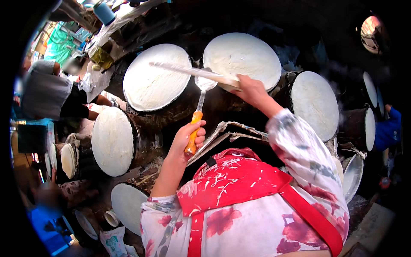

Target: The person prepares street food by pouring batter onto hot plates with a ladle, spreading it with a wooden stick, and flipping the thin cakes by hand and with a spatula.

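Note:
My left hand (189, 138) grips the orange handle of a metal scoop-like tool (201, 102), whose head is coated in thick white batter or dough. In my right hand (253, 91) is a pale, flat wooden stick (179, 68), partly blurred, which lies across the tool's head in view; whether they touch is hard to tell. Under the stick's far end, a round griddle (154, 91) carries a spread white layer. Another round griddle (242, 56), close beyond my right hand, is covered with a similar white layer.
More white-covered rounds stand at the right (314, 106) and left (112, 141). A grey-white round (128, 205) lies lower left. A person in grey (46, 86) is at the left; a blue sleeve (390, 128) shows far right. A jar (101, 57) stands upper left.

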{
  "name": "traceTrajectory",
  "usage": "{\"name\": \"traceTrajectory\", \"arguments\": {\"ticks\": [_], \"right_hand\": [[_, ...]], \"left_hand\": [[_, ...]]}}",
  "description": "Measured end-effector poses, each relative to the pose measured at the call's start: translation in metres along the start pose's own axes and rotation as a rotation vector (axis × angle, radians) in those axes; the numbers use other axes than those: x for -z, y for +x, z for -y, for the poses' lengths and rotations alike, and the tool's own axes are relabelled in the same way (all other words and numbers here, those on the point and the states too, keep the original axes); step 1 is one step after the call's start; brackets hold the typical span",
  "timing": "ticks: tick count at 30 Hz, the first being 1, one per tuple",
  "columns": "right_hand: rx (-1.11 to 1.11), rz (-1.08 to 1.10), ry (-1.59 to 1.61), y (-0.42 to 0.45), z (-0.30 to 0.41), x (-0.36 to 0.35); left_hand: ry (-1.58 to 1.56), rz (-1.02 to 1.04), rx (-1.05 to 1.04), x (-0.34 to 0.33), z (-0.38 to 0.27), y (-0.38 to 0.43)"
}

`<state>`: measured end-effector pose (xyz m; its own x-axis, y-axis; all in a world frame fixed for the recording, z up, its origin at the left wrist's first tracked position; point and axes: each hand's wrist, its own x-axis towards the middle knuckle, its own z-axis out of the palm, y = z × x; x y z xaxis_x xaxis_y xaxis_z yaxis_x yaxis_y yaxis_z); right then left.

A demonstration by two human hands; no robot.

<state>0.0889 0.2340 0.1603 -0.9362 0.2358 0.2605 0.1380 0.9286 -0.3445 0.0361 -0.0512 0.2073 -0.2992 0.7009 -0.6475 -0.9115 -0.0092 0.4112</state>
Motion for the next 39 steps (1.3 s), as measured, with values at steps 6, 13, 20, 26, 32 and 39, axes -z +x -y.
{"name": "traceTrajectory", "arguments": {"ticks": [6,13,20,26,32,39], "right_hand": [[0.040,0.133,0.031,0.054,-0.047,-0.049],[-0.193,-0.176,0.177,0.079,-0.083,0.010],[-0.298,-0.600,0.185,0.081,-0.131,0.105],[-0.273,-1.050,0.054,0.007,-0.149,0.207],[-0.506,-1.172,-0.080,-0.149,-0.098,0.341],[-0.687,-1.693,0.129,-0.435,-0.076,0.371]], "left_hand": [[-0.083,-0.024,-0.020,-0.017,0.007,0.001],[-0.142,-0.032,-0.079,-0.010,0.017,-0.013],[-0.117,-0.010,-0.064,-0.009,0.011,-0.024],[-0.074,0.090,0.024,-0.009,0.003,-0.015],[0.032,0.264,0.168,-0.024,0.003,0.007],[0.164,0.385,0.334,-0.042,0.012,0.022]]}}
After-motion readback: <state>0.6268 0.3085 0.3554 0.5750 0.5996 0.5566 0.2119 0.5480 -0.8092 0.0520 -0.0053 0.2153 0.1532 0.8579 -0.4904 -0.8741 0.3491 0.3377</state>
